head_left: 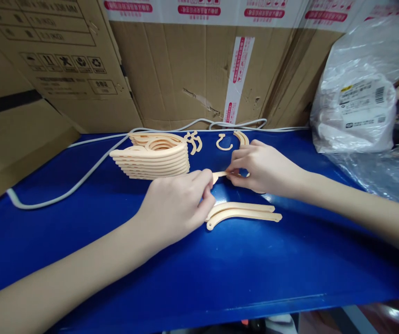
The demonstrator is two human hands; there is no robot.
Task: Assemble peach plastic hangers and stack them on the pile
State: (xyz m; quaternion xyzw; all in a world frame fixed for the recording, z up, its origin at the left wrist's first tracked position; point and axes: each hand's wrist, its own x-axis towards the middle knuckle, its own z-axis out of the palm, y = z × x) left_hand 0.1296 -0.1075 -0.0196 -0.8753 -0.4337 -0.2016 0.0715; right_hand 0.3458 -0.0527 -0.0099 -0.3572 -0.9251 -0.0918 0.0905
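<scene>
My left hand (pixel 178 206) and my right hand (pixel 260 168) meet over the blue table (pixel 123 260), both pinching one small peach plastic piece (pixel 220 175) between their fingertips. Just below it lie two long curved peach hanger arms (pixel 243 213) side by side. A stack of peach hanger parts (pixel 152 157) sits behind my left hand. A loose peach hook (pixel 223 143) and curved bits (pixel 243 137) lie behind my right hand.
Cardboard boxes (pixel 192 69) wall off the back and left. A white cable (pixel 77 178) runs along the table's rear. A clear plastic bag with a label (pixel 356 102) stands at the right, with more plastic film (pixel 387 171) beneath it.
</scene>
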